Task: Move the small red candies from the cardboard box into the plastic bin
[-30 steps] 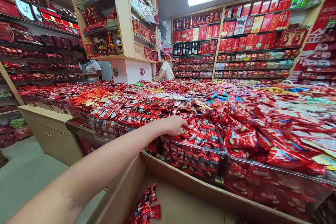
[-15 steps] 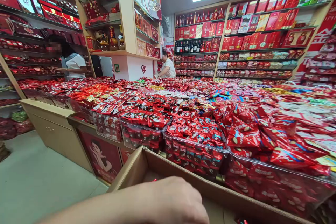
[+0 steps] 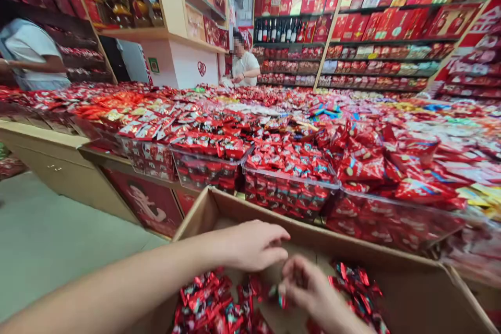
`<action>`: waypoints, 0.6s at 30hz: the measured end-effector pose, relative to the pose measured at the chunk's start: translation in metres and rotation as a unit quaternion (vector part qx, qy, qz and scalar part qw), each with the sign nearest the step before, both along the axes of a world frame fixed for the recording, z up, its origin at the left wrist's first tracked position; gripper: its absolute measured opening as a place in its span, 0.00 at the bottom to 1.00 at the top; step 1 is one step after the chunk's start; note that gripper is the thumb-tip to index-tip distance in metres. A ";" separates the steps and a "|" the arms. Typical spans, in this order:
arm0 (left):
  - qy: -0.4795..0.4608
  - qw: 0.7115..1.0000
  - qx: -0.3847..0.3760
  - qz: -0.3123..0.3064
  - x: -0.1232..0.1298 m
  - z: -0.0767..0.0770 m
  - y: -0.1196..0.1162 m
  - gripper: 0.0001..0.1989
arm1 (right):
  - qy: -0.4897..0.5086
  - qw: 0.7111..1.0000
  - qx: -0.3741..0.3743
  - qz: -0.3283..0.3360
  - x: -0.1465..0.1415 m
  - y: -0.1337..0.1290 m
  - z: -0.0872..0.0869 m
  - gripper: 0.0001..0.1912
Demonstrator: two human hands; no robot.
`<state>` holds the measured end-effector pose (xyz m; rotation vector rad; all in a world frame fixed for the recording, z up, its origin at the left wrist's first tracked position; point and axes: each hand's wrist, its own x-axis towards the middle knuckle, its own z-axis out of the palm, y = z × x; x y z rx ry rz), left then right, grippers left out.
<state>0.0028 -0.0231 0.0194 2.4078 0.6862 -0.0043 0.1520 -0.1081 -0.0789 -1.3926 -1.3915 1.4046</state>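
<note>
An open cardboard box (image 3: 410, 282) lies in front of me, with small red wrapped candies (image 3: 225, 302) piled at its lower left. More red wrapped candies (image 3: 358, 292) lie in its right part. My left hand (image 3: 254, 245) reaches over the box from the left, fingers stretched forward and thumb apart, with nothing seen in it. Just right of it and lower, my right hand (image 3: 309, 289) is inside the box, slightly blurred. Its thumb and fingers are bent together around a small wrapped candy (image 3: 282, 300), which shows a teal patch.
Clear plastic bins of red candies (image 3: 291, 188) line the counter beyond the box. Larger red packets (image 3: 360, 162) heap up at the right. A person (image 3: 245, 65) stands behind the counter and another person (image 3: 35, 52) at far left. Shelves (image 3: 324, 42) hold bottles and gift boxes.
The view has tilted down, showing more of the box's inside and its candies. My left hand has gone from a closed shape to stretched fingers. My right hand has come into view.
</note>
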 end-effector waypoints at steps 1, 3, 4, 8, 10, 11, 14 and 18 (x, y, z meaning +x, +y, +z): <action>0.009 0.998 -0.054 0.008 0.002 -0.001 0.001 0.23 | 0.060 0.997 0.024 -0.034 0.004 0.001 0.008 0.07; 0.012 0.986 -0.164 0.004 0.006 -0.005 0.002 0.29 | 0.127 0.988 0.039 -0.080 0.009 0.000 0.023 0.08; 0.004 0.979 -0.205 -0.001 0.007 -0.006 0.002 0.29 | 0.147 0.984 0.040 -0.091 0.010 -0.001 0.029 0.09; -0.054 0.958 -0.283 0.007 0.011 -0.007 0.002 0.26 | 0.190 0.975 0.020 -0.115 0.011 -0.008 0.039 0.09; -0.095 0.944 -0.315 0.009 0.011 -0.006 0.002 0.25 | 0.208 0.969 0.012 -0.132 0.012 -0.009 0.038 0.10; -0.116 0.938 -0.327 0.010 0.011 -0.005 0.002 0.24 | 0.216 0.966 0.008 -0.139 0.013 -0.008 0.037 0.11; -0.157 0.931 -0.327 0.031 0.011 -0.003 0.004 0.24 | 0.226 0.963 0.002 -0.149 0.014 -0.007 0.037 0.12; -0.153 0.933 -0.320 0.058 0.012 0.001 0.006 0.21 | 0.210 0.966 0.003 -0.153 0.014 -0.006 0.036 0.11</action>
